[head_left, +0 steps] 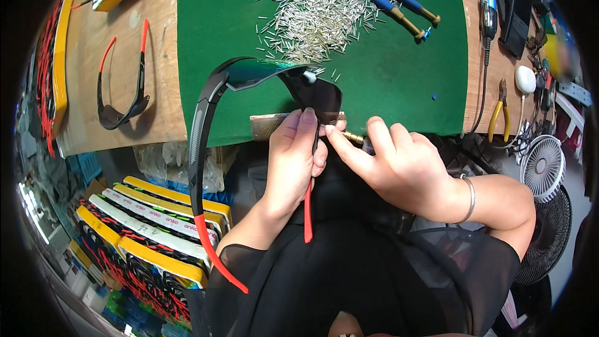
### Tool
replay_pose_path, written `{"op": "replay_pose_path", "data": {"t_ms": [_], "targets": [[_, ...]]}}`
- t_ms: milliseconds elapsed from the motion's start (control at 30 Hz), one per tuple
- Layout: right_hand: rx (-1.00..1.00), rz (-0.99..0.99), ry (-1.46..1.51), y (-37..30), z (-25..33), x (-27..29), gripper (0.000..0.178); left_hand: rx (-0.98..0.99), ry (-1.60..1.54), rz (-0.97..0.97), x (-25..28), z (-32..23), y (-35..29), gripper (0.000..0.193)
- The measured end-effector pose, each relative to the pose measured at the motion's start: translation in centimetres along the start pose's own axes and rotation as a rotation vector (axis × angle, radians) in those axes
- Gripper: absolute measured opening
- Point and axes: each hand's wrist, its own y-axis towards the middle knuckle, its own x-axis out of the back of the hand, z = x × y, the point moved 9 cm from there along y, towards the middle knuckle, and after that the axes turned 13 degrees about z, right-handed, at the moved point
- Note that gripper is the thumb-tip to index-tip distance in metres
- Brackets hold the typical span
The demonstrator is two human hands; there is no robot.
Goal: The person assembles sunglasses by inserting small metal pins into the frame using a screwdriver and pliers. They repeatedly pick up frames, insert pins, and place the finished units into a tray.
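Note:
Near the front edge of the green mat, my left hand (293, 153) is closed on a pair of sunglasses (198, 150). They have a black frame, a dark greenish lens and red temple tips; one temple stretches toward me on the left. The other temple runs down through my fingers. My right hand (399, 162) is closed round a hand tool with a brass shaft (354, 137); most of its handle is hidden in my palm. Its front end and my right forefinger meet the glasses beside my left fingertips. A brownish flat strip (267, 126) lies behind my left hand.
Many small silver pins (324, 12) are heaped on the green mat (218, 19), with two blue-handled brass tools (399, 15) beside them. Another pair of sunglasses (118, 115) lies left. Yellow-handled pliers (499, 112) and a white fan (543, 167) are right. Racks of glasses (156, 218) stand lower left.

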Motion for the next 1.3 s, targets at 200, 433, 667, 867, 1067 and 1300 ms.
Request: {"op": "replay_pose_path", "data": {"t_ms": [200,433,667,867,1067,1300], "targets": [[0.015,-0.014,0.037,0.1,-0.2,0.3,0.029,0.022,-0.005,0.004,0.1,0.3,0.0,0.027],[0.028,-0.007,0.069,0.3,-0.2,0.3,0.027,0.004,-0.017,0.023,-0.1,0.1,0.1,0.026],[0.063,-0.017,0.070,0.5,-0.3,0.0,0.029,0.020,0.030,0.044,-0.1,0.0,0.0,0.029],[0.084,-0.034,0.051,0.7,-0.3,0.2,0.025,0.031,0.025,0.049,0.2,0.2,0.1,0.029],[0.079,-0.055,0.046,1.0,-0.1,0.0,0.020,0.003,0.069,-0.004,0.0,-0.3,0.2,0.038],[0.087,-0.084,0.099,1.2,-0.1,0.0,0.020,-0.024,0.065,0.023,-0.1,-0.5,0.2,0.037]]}}
